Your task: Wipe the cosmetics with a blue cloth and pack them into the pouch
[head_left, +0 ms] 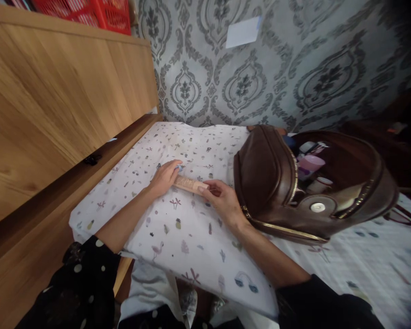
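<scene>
A small flat tan tube or packet [189, 184] lies on a white pillow [178, 228] printed with tiny plants and animals. My left hand [165, 177] pinches its far end, fingers closed round it. My right hand [222, 199] grips the near end between thumb and fingers. Both forearms stretch across the pillow, in black sleeves with white dots.
An open brown leather bag [274, 183] stands just right of my right hand, with a pink cup [311, 163] and small jars inside. A wooden headboard [55, 105] and ledge run along the left. A small black clip [92, 159] sits on the ledge. Patterned grey wallpaper is behind.
</scene>
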### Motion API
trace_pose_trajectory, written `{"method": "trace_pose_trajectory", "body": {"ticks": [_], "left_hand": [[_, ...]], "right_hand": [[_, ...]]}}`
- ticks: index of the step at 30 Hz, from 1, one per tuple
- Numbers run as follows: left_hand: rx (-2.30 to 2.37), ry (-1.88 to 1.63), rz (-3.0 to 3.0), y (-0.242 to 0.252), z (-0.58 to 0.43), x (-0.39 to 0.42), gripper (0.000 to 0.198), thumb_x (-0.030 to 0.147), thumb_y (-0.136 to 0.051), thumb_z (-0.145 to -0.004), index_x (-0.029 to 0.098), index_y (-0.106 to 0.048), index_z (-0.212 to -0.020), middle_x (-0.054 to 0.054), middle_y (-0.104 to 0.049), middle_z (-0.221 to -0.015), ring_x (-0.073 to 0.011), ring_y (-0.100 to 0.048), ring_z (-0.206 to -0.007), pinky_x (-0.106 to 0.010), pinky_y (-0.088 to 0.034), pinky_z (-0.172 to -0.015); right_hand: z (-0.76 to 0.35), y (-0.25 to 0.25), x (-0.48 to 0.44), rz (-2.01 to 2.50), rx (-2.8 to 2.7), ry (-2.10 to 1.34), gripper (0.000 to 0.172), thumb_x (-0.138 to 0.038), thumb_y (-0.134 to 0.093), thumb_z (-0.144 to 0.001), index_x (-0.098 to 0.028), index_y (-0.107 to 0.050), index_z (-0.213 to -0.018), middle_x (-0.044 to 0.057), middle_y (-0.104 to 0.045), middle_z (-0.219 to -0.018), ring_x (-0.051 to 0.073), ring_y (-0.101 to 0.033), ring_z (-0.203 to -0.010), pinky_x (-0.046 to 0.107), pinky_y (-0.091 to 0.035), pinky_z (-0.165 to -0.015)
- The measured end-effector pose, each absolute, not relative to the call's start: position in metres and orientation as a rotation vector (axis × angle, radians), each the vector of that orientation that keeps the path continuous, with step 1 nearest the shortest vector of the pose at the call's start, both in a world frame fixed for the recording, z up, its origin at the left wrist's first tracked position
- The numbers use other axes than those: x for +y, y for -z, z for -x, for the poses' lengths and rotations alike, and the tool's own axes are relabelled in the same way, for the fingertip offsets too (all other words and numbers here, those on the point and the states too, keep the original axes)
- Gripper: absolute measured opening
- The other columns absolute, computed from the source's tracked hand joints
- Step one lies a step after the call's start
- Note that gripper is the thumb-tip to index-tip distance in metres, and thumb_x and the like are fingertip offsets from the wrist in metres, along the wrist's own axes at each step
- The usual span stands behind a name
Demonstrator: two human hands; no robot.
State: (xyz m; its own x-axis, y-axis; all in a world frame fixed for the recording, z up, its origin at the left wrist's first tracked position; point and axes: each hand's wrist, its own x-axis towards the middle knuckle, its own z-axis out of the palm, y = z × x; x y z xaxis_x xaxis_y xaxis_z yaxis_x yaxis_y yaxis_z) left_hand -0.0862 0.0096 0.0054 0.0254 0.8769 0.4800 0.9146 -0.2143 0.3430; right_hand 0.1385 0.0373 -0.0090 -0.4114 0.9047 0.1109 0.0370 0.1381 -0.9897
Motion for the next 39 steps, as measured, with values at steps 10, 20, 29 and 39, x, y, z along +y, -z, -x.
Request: {"method": "trace_pose_trajectory", "body": {"ticks": [10, 20, 29, 39], "left_hand": [[-1.472, 1.156, 2.274, -0.029, 0.031, -0.021, 0.038, 0.037, -0.025, -0.106, 0.018, -0.053, -0.124, -0.013, -0.066, -0.114, -0.0217, -0.063, -0.108, -0.037, -0.050, -0.096], [-1.901, 0.621, 2.171, -0.031, 0.063, -0.005, 0.046, 0.037, -0.030, -0.106, 0.019, -0.063, -0.080, -0.006, -0.069, -0.083, -0.0198, -0.063, -0.077, -0.031, -0.043, -0.074], [-2.072, 0.602, 1.901, -0.028, 0.083, -0.003, 0.048, 0.038, -0.031, -0.105, 0.019, -0.059, -0.071, -0.004, -0.067, -0.071, -0.0177, -0.059, -0.066, -0.030, -0.035, -0.065], [-2.000, 0.626, 1.808, -0.027, 0.078, -0.005, 0.029, 0.029, -0.041, -0.103, 0.019, -0.065, -0.090, -0.004, -0.072, -0.081, -0.0181, -0.063, -0.072, -0.029, -0.039, -0.068]], "right_hand": [[-0.143, -0.006, 0.020, 0.690, -1.933, -0.914, 0.013, -0.027, -0.066, -0.080, -0.022, -0.067, -0.092, 0.005, -0.067, -0.092, 0.020, -0.063, -0.081, 0.035, -0.054, -0.080], [-0.143, 0.007, 0.025, 0.725, -1.973, -0.888, 0.024, -0.028, -0.068, -0.083, -0.021, -0.069, -0.105, 0.006, -0.070, -0.098, 0.020, -0.067, -0.080, 0.036, -0.058, -0.080], [-0.143, 0.010, 0.030, 0.816, -1.840, -1.166, 0.044, -0.044, -0.075, -0.078, -0.020, -0.065, -0.113, 0.009, -0.072, -0.103, 0.022, -0.070, -0.083, 0.038, -0.059, -0.080], [-0.139, 0.017, 0.041, 0.869, -1.818, -1.296, 0.040, -0.049, -0.077, -0.074, -0.018, -0.070, -0.097, 0.004, -0.071, -0.081, 0.019, -0.065, -0.073, 0.033, -0.055, -0.069]]}}
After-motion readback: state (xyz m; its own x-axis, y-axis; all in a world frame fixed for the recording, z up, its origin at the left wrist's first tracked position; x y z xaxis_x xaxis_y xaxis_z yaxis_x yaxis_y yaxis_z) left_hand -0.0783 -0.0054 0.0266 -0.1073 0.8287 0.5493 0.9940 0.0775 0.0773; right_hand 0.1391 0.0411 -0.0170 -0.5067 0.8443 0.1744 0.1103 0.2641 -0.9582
